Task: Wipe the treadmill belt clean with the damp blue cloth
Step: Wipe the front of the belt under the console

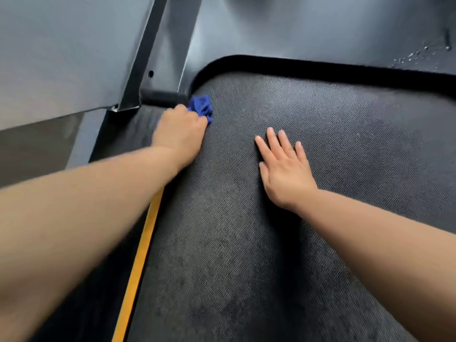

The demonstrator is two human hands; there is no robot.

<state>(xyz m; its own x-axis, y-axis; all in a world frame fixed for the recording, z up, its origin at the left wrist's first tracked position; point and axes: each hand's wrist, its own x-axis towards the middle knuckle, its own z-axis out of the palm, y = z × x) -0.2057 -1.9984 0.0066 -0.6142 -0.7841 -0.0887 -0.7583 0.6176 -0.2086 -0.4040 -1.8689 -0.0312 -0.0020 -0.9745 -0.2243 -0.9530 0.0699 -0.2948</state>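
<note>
The dark textured treadmill belt [246,243] fills the middle and lower part of the view. My left hand [180,134] grips a bunched blue cloth [202,107] and holds it down on the belt's far left corner, beside the base of the upright. Most of the cloth is hidden under the hand. My right hand [283,166] lies flat on the belt with fingers straight and spread, holding nothing.
A grey motor cover [308,28] closes off the belt's far end, with water droplets [424,51] at its right. A grey upright post [158,53] rises at the left. A yellow stripe [138,267] runs along the left side rail.
</note>
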